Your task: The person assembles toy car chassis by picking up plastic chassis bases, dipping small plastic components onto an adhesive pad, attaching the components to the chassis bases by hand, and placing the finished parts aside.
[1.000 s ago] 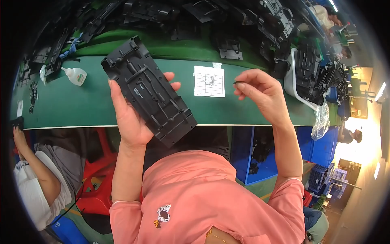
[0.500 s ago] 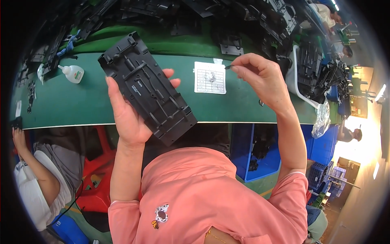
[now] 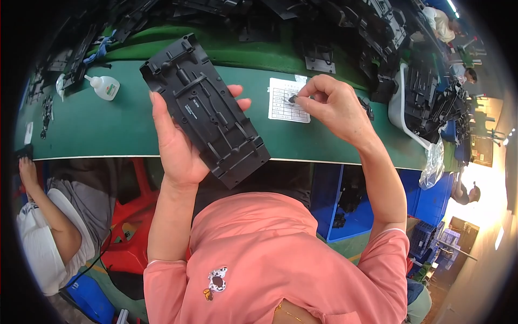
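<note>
A long black plastic housing [image 3: 208, 113] with ribs, clips and raised bosses lies tilted across my left hand [image 3: 178, 143]. The fingers wrap beneath it, and two fingertips show past its right edge. My right hand [image 3: 334, 105] is to the right of the housing, thumb and forefinger pinched on a small black part [image 3: 293, 99]. The part's exact kind is too small to make out. Behind that pinch, a printed paper sheet [image 3: 279, 112] with a table lies on the green table [image 3: 129, 129].
A white squeeze bottle [image 3: 104, 87] stands at the left. Black plastic parts [image 3: 372, 27] are piled along the back. To the right is a white-rimmed bin [image 3: 403, 110] of black parts, with a clear plastic bag [image 3: 431, 167]. Another person's arm [image 3: 46, 208] is at far left.
My right hand has moved left and slightly down with the small black part, now in front of the sheet. The whole view has shifted slightly; the left hand still holds the housing.
</note>
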`<move>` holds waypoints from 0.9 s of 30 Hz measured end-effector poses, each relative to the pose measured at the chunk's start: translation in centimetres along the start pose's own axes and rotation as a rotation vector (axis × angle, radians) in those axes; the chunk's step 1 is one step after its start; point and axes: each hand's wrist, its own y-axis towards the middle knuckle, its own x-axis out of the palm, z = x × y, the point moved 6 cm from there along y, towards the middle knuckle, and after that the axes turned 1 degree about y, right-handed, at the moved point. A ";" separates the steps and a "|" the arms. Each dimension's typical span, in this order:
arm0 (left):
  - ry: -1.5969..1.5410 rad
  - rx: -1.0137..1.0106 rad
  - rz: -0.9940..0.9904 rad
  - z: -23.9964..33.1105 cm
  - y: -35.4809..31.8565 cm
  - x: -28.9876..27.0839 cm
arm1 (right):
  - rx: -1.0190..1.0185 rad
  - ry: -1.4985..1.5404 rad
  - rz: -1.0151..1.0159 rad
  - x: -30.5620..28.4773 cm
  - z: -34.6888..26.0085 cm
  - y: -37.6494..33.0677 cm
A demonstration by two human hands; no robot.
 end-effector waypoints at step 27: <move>0.033 0.021 0.021 -0.1 -0.1 0.2 | -0.582 -0.352 0.195 0.6 -1.9 -1.3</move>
